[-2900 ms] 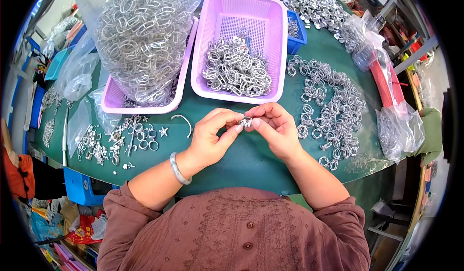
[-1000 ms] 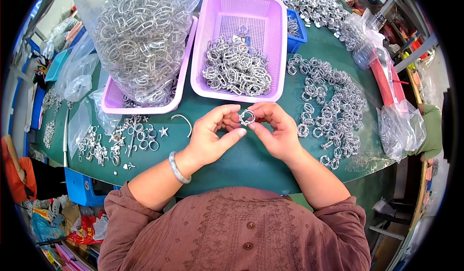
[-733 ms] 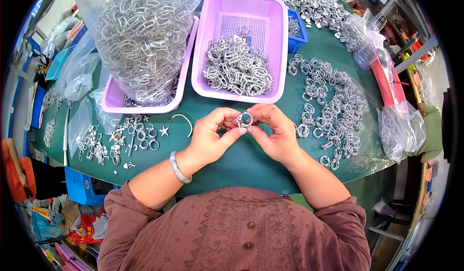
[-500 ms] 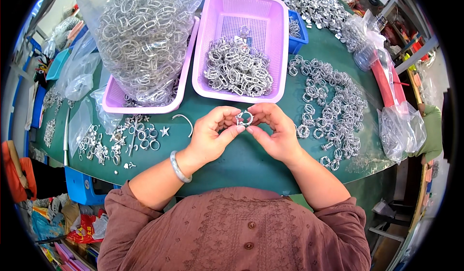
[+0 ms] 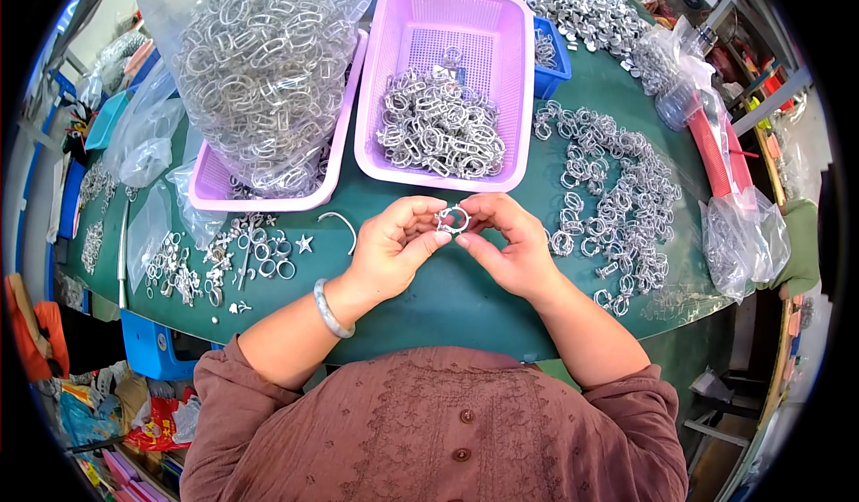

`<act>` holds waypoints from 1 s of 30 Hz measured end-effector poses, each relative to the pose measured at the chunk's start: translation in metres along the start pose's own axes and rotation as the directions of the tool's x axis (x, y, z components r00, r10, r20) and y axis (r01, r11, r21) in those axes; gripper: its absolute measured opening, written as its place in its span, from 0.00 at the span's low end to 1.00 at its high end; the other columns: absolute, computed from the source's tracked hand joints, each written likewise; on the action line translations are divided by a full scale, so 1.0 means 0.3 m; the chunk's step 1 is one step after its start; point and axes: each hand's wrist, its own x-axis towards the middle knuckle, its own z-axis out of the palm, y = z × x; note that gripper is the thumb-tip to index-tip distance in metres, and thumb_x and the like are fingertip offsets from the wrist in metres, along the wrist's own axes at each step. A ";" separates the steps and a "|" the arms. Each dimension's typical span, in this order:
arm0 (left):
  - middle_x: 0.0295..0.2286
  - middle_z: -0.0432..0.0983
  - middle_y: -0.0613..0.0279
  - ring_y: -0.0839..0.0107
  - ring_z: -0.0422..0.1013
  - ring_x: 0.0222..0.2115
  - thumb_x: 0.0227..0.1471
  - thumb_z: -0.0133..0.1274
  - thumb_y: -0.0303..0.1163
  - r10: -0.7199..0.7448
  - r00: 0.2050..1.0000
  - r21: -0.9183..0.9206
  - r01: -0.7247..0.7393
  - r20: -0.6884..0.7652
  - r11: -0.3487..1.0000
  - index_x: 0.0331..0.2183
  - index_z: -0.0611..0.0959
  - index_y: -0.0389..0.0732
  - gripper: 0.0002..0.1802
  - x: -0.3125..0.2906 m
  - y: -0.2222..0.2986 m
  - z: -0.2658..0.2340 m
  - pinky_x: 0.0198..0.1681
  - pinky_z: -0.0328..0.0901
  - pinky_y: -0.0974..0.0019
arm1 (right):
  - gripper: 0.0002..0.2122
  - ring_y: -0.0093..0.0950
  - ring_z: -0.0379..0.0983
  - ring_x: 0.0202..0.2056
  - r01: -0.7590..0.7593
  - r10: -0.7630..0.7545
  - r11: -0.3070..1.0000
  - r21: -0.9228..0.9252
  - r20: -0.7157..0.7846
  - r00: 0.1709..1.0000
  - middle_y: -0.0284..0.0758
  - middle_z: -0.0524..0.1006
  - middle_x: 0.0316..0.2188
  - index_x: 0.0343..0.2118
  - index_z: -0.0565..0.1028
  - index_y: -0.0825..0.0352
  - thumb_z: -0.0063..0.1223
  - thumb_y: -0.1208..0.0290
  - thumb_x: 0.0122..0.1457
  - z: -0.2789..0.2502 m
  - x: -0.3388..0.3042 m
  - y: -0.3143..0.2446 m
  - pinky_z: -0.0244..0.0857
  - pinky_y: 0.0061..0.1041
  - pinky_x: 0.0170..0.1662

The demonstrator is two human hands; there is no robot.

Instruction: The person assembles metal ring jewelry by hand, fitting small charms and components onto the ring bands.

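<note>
Between my two hands I hold a silver metal ring (image 5: 454, 220) upright above the green table, just short of the pink basket (image 5: 369, 157). My left hand (image 5: 394, 244) pinches its left side with thumb and fingers, and a pale bangle (image 5: 329, 309) circles that wrist. On the opposite side, my right hand (image 5: 512, 250) grips the ring between thumb and forefinger. Behind my hands, a heap of silver ring-shaped pieces (image 5: 440, 131) fills the near part of the basket. To the right, many similar rings (image 5: 626, 207) lie spread over the table.
A clear bag of metal pieces (image 5: 268, 72) rests in a second pink basket (image 5: 259, 204). Small castings (image 5: 183, 269), a curved strip (image 5: 342, 231) and a metal rod (image 5: 123, 251) lie left. A blue bin (image 5: 553, 77) stands behind; another person's sleeve (image 5: 799, 242) shows at right.
My hands keep their grip on the ring, with only a slight shift in its tilt. At the far left, another person's arm has moved a little.
</note>
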 end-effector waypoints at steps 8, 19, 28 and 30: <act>0.36 0.73 0.59 0.74 0.70 0.38 0.49 0.49 0.18 -0.010 1.000 0.005 0.010 -0.001 1.000 0.43 0.70 0.35 0.17 0.000 0.000 -0.002 0.43 0.65 0.72 | 0.13 0.24 0.72 0.30 -0.001 0.001 1.000 0.007 0.011 1.000 0.35 0.72 0.33 0.36 0.71 0.70 0.56 0.83 0.45 -0.001 0.002 -0.002 0.67 0.20 0.33; 0.34 0.73 0.62 0.77 0.70 0.35 0.50 0.49 0.21 -0.003 1.000 0.036 0.003 -0.008 0.999 0.43 0.71 0.35 0.16 -0.002 -0.009 -0.007 0.40 0.65 0.74 | 0.12 0.24 0.72 0.30 -0.010 0.010 1.000 0.000 0.010 1.000 0.35 0.72 0.32 0.36 0.71 0.71 0.55 0.83 0.46 -0.001 -0.002 -0.003 0.67 0.20 0.33; 0.30 0.71 0.66 0.81 0.68 0.30 0.50 0.49 0.21 -0.021 1.000 0.045 0.022 -0.015 0.999 0.45 0.71 0.36 0.18 -0.002 -0.004 -0.007 0.36 0.65 0.76 | 0.10 0.24 0.72 0.30 -0.003 0.003 1.000 -0.002 0.008 1.000 0.36 0.73 0.32 0.36 0.71 0.72 0.52 0.82 0.49 -0.008 0.003 -0.010 0.67 0.20 0.33; 0.29 0.71 0.67 0.81 0.67 0.30 0.50 0.50 0.21 -0.004 1.000 0.067 0.005 -0.014 0.998 0.45 0.71 0.37 0.18 -0.003 -0.004 -0.007 0.35 0.65 0.77 | 0.09 0.24 0.72 0.31 -0.003 0.003 1.000 -0.003 0.004 1.000 0.37 0.73 0.32 0.36 0.71 0.72 0.52 0.82 0.49 -0.008 0.003 -0.011 0.67 0.20 0.33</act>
